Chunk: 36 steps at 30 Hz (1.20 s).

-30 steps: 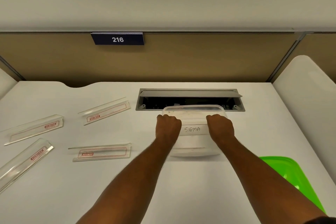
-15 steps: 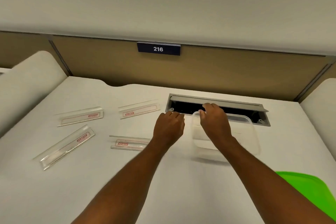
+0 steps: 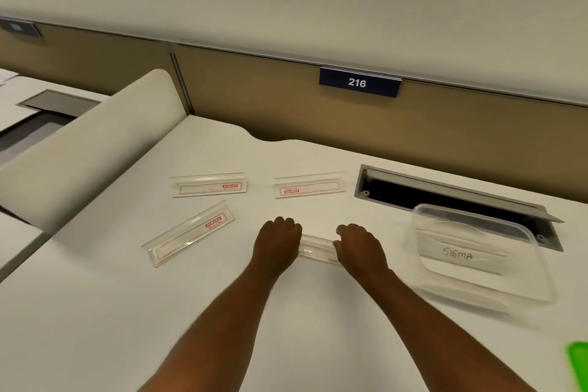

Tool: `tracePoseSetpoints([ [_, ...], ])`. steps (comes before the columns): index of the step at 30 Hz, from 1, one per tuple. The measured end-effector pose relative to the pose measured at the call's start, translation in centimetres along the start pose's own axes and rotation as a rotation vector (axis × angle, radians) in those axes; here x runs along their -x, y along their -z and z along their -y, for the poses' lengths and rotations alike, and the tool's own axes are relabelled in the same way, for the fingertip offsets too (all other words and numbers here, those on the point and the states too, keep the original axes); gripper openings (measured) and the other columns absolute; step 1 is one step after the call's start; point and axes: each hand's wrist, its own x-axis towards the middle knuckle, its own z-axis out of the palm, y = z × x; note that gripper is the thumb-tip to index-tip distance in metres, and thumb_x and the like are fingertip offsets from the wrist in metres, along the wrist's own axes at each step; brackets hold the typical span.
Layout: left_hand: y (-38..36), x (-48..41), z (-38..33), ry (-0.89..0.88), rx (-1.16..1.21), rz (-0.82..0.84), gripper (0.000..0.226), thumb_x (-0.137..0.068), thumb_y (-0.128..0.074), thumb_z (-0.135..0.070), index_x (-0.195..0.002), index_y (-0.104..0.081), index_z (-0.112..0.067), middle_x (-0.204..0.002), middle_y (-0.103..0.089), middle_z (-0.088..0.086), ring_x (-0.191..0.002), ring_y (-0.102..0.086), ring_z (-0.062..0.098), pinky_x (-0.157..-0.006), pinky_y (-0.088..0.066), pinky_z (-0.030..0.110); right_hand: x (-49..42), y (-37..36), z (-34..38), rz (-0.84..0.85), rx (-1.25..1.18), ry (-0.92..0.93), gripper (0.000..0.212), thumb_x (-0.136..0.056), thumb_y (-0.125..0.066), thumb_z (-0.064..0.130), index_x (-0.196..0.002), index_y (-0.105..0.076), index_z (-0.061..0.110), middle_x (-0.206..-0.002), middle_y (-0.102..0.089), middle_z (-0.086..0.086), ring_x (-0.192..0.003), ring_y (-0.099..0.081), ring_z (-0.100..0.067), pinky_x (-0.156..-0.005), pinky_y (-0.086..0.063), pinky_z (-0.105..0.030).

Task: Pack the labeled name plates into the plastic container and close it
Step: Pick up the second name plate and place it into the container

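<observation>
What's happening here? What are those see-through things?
A person is packing clear name plates into a plastic box. The left hand and right hand grip the ends of the nearest name plate on the white desk. Three other name plates lie farther back. The container, marked SIGMA, sits open on the right, apparently empty. A green lid shows at the right edge.

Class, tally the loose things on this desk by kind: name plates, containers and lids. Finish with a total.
Name plate: 4
Plastic container: 1
Green lid: 1
Total: 6
</observation>
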Motion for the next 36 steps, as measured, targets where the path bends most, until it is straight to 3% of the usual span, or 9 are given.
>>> tracePoseSetpoints([
  [5,-1.3,-1.6,-0.5,-0.082,0.044,-0.034,0.006,-0.076,-0.059,-0.012,-0.081,-0.06,-0.016,-0.073,-0.063,0.001,-0.071,-0.059,0.024,-0.059,-0.045,0.033,-1.0,-1.5,-0.5,0.065,0.153,0.014,0.014,-0.093,-0.046,0.021,-0.096,-0.058,0.015,-0.098,-0.063,-0.003,-0.092,-0.061,-0.026,-0.069,-0.047,-0.034],
  [16,-2.5,-3.2,-2.5,-0.177,0.041,-0.08,0.021,-0.054,-0.071,-0.004,-0.055,-0.056,-0.019,-0.047,-0.054,-0.002,-0.048,-0.054,0.02,-0.045,-0.037,0.025,-1.6,-2.4,-1.2,0.02,0.216,0.035,0.017,-0.091,-0.042,0.018,-0.087,-0.058,0.018,-0.089,-0.065,-0.002,-0.081,-0.063,-0.024,-0.057,-0.036,-0.03],
  [19,-1.4,-3.6,-2.1,-0.16,0.042,-0.125,0.022,-0.054,-0.073,-0.004,-0.056,-0.056,-0.019,-0.046,-0.054,-0.002,-0.046,-0.054,0.02,-0.042,-0.034,0.024,-1.8,-1.9,-1.6,-0.11,-0.028,-0.034,0.023,-0.092,-0.048,0.021,-0.108,-0.065,0.019,-0.106,-0.068,0.0,-0.096,-0.063,-0.022,-0.076,-0.05,-0.032],
  [21,-0.3,-3.9,-1.7,-0.115,0.048,-0.165,0.025,-0.054,-0.076,-0.006,-0.057,-0.056,-0.02,-0.046,-0.053,-0.002,-0.044,-0.052,0.019,-0.04,-0.028,0.023,-2.1,-0.9,-1.6,-0.172,-0.358,-0.077,0.041,-0.086,-0.052,0.005,-0.124,-0.06,0.014,-0.124,-0.063,-0.002,-0.112,-0.059,-0.021,-0.096,-0.048,-0.032],
  [24,1.3,-4.3,-1.2,0.017,0.103,-0.24,0.019,-0.063,-0.078,-0.014,-0.068,-0.061,-0.022,-0.052,-0.058,-0.003,-0.049,-0.058,0.019,-0.038,-0.031,0.022,-2.9,1.1,-1.9,-0.237,-0.722,-0.203,0.057,-0.079,-0.043,-0.011,-0.131,-0.053,0.011,-0.134,-0.056,-0.004,-0.11,-0.054,-0.016,-0.095,-0.045,-0.028],
  [27,3.1,-4.7,-1.0,0.145,0.29,-0.344,0.005,-0.086,-0.062,-0.021,-0.089,-0.063,-0.019,-0.072,-0.068,0.001,-0.066,-0.065,0.026,-0.049,-0.046,0.032,-3.3,2.7,-2.8,-0.276,-0.861,-0.337,0.047,-0.085,-0.038,-0.006,-0.125,-0.057,0.011,-0.128,-0.06,-0.004,-0.109,-0.058,-0.018,-0.094,-0.047,-0.031],
  [30,5.1,-5.4,-1.2,0.242,0.604,-0.409,0.01,-0.093,-0.053,-0.022,-0.096,-0.061,-0.017,-0.085,-0.071,0.001,-0.075,-0.065,0.025,-0.063,-0.047,0.033,-3.2,4.1,-3.6,-0.187,-1.086,-0.42,0.027,-0.092,-0.045,0.008,-0.111,-0.065,0.011,-0.108,-0.067,-0.009,-0.099,-0.064,-0.023,-0.092,-0.051,-0.039],
  [32,6.4,-5.8,-1.5,0.283,0.905,-0.48,0.003,-0.09,-0.059,-0.015,-0.091,-0.06,-0.014,-0.083,-0.07,0.0,-0.074,-0.065,0.02,-0.065,-0.049,0.03,-2.8,4.8,-3.8,-0.101,-1.126,-0.348,0.016,-0.095,-0.051,0.019,-0.099,-0.066,0.019,-0.101,-0.068,-0.012,-0.091,-0.066,-0.024,-0.087,-0.054,-0.039],
  [36,8.3,-6.0,-2.1,0.41,1.487,-0.446,0.005,-0.09,-0.06,-0.012,-0.087,-0.061,-0.016,-0.082,-0.069,0.001,-0.076,-0.069,0.017,-0.065,-0.059,0.032,-2.1,6.2,-3.6,0.078,-1.261,-0.229,0.016,-0.091,-0.061,0.038,-0.104,-0.064,0.03,-0.107,-0.067,-0.006,-0.095,-0.067,-0.023,-0.08,-0.057,-0.029],
])
